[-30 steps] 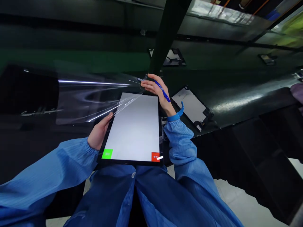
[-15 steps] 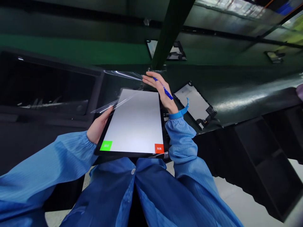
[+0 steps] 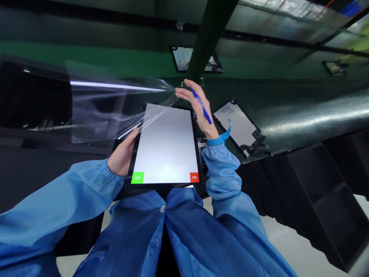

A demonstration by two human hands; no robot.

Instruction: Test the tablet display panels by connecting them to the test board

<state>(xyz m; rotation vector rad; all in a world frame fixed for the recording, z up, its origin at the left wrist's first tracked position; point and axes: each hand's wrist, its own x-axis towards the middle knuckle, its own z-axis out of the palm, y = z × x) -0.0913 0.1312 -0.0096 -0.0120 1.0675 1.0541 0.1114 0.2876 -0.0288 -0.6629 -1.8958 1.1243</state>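
Observation:
My left hand (image 3: 123, 154) grips the left edge of a tablet (image 3: 167, 146) with a lit white screen. A green box is in the screen's lower left corner and a red one in its lower right. At the tablet's upper right, my right hand (image 3: 206, 121) pinches the gathered end of a clear plastic film (image 3: 95, 109). The film spreads out to the left, above my left hand, and one edge slants across the tablet's upper left corner. A blue pen (image 3: 205, 113) lies across my right hand, tucked between the fingers. A blue wrist strap (image 3: 216, 141) circles that wrist.
A display panel (image 3: 235, 121) lies on the dark green bench, right of my right hand. Another panel (image 3: 182, 57) sits behind a green post (image 3: 206, 34), and a smaller one (image 3: 334, 68) is far right. A black framed panel (image 3: 43, 100) stands at left.
The film has swung out and spread to the left above my left hand. The tablet has shifted and turned slightly, and my right hand has moved a little up and right.

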